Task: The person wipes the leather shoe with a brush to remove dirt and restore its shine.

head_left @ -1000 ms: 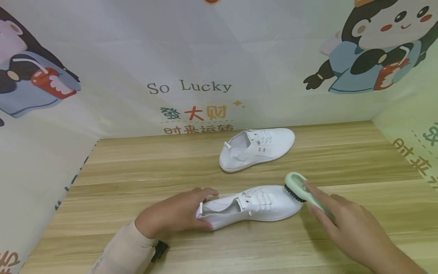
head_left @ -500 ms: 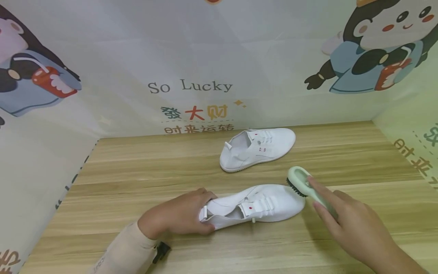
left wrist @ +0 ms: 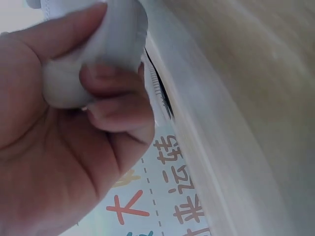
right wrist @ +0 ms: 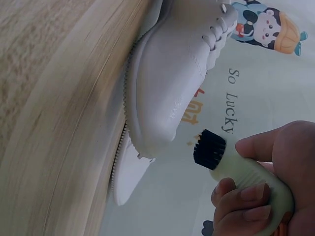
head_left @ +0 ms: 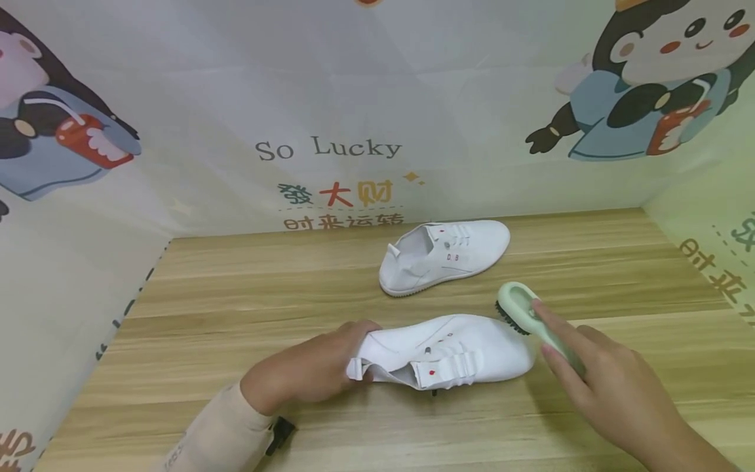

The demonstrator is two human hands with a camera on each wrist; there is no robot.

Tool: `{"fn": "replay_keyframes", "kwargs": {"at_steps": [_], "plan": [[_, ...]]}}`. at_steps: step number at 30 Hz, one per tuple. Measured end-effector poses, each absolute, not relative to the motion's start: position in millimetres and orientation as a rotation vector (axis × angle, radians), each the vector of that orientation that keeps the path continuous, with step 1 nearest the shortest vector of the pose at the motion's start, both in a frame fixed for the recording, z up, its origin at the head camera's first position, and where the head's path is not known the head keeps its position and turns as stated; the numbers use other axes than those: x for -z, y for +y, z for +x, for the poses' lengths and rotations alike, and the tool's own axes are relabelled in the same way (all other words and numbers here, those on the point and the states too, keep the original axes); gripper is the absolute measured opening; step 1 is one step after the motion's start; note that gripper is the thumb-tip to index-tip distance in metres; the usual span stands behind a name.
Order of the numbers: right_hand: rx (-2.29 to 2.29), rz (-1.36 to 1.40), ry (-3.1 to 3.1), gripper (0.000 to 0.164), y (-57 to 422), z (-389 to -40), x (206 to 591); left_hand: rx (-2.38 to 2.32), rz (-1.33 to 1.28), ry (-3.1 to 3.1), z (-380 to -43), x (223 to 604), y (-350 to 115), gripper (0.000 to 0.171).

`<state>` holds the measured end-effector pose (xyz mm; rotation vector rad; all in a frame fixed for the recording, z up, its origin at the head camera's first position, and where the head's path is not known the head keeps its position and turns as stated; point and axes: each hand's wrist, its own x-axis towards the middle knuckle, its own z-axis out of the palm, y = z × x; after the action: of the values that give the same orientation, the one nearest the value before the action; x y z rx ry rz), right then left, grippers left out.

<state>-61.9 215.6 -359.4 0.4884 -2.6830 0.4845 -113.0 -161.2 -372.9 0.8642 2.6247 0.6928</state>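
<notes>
A white lace-up shoe is tilted onto its side just above or on the table, its opening turned toward the viewer. Its heel is gripped by my left hand, with fingers and thumb curled around it in the left wrist view. My right hand holds a pale green brush by the handle, index finger laid along its back. The brush's black bristles are apart from the shoe's toe in the right wrist view. Farther back, a second white shoe stands upright on its sole.
The wood-grain table lies beneath everything. A printed curtain with cartoon figures and lettering closes off the back and both sides. A small black clip shows by the left sleeve.
My left hand has rolled the held shoe, so its laces and opening turn toward the viewer. The brush has lifted off the toe and shifted slightly away. The rear shoe is unmoved.
</notes>
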Motion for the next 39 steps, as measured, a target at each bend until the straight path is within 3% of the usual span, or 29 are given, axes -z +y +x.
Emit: {"fn": "replay_keyframes", "kwargs": {"at_steps": [15, 17, 23, 25, 34, 39], "plan": [[-0.499, 0.470, -2.625, 0.059, 216, -61, 360, -0.658, 0.844, 2.819, -117, 377, -156, 0.059], [-0.499, 0.468, -2.637, 0.060, 216, -61, 360, -0.666, 0.843, 2.779, -116, 375, -157, 0.068], [-0.504, 0.469, -2.640, 0.060, 216, -61, 361, -0.677, 0.770, 2.640, -114, 371, -161, 0.114], [-0.508, 0.473, -2.634, 0.061, 215, -61, 361, -0.670, 0.729, 2.603, -115, 370, -161, 0.119], [-0.524, 0.477, -2.633, 0.060, 214, -61, 362, -0.713, 0.687, 2.504, -116, 362, -163, 0.077], [-0.530, 0.485, -2.635, 0.061, 213, -61, 363, -0.700, 0.727, 2.536, -117, 363, -162, 0.078]]}}
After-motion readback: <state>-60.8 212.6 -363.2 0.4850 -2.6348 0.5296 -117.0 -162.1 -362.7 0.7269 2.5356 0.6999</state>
